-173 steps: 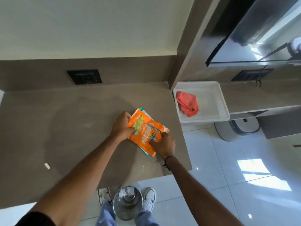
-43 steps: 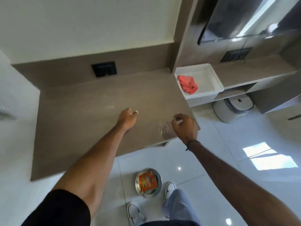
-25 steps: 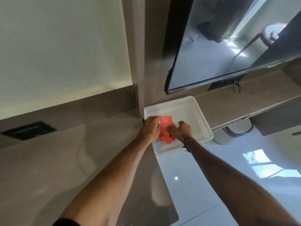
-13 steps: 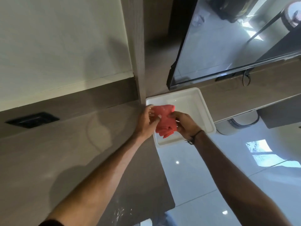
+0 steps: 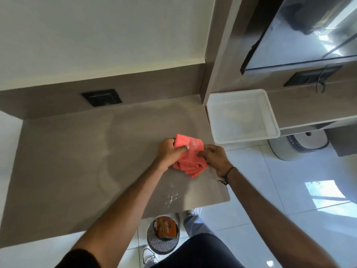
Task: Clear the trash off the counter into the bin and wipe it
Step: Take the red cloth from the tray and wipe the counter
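Grey-brown stone is spreading across the frame as a bench [image 5: 63,163], running up to a matching backsplash that is carrying a black wall socket [image 5: 101,97] at about eleven o'clock. Both forearms are reaching forward from the lower edge and converging near the centre, where the two hands are gathering a red cloth [image 5: 188,157] just above the bench's right part. The left hand [image 5: 167,151] is curling around the cloth's upper left corner, knuckles up, thumb pressing across the fabric. The right hand [image 5: 215,156], a dark band circling its wrist, is pinching the cloth's right edge between thumb and fingertips while the loose folds are hanging down toward the surface. A small patch of pale flecks [image 5: 172,198] is lying on the bench at six o'clock from the cloth, near the front edge. At two o'clock, a white plastic tray [image 5: 270,113] is sitting beside the bench's end. Down at six o'clock on the tiled floor, a round metal bin [image 5: 162,242] is standing by the person's shoes, holding an orange packet [image 5: 166,228].
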